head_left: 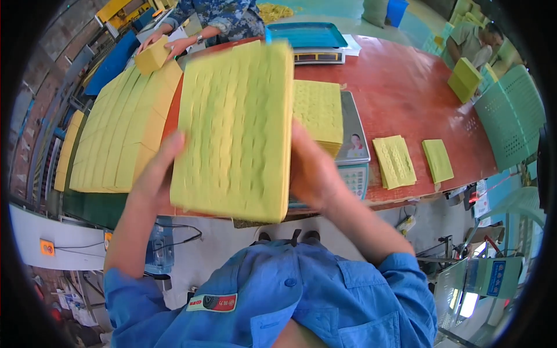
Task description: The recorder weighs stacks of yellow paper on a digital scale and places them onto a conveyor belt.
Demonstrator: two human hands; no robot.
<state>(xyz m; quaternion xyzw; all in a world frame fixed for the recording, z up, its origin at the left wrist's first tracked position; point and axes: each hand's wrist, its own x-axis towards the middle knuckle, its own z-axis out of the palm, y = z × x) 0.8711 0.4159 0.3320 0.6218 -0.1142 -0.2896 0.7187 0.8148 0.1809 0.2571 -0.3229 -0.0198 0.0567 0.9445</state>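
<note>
A thick stack of yellow paper [232, 133] with rows of wavy slits is held up in front of me, tilted and slightly blurred. My left hand [159, 162] grips its left edge, the thumb showing at the side. On the opposite edge my right hand [313, 168] presses, its fingers partly hidden behind the sheets. Just beyond my right hand, another yellow paper stack [325, 113] sits on a metal-topped weighing scale [357, 142]. Two thinner piles, a slit yellow pile [394, 162] and a smaller yellow pile [437, 161], lie to the right of the scale.
A red table [400, 75] spreads ahead. Packed yellow paper blocks [116, 133] fill its left side. A second scale with a teal tray [307, 36] stands at the back. One co-worker holds a yellow block [152, 56]; another person is near a green perforated basket [510, 116].
</note>
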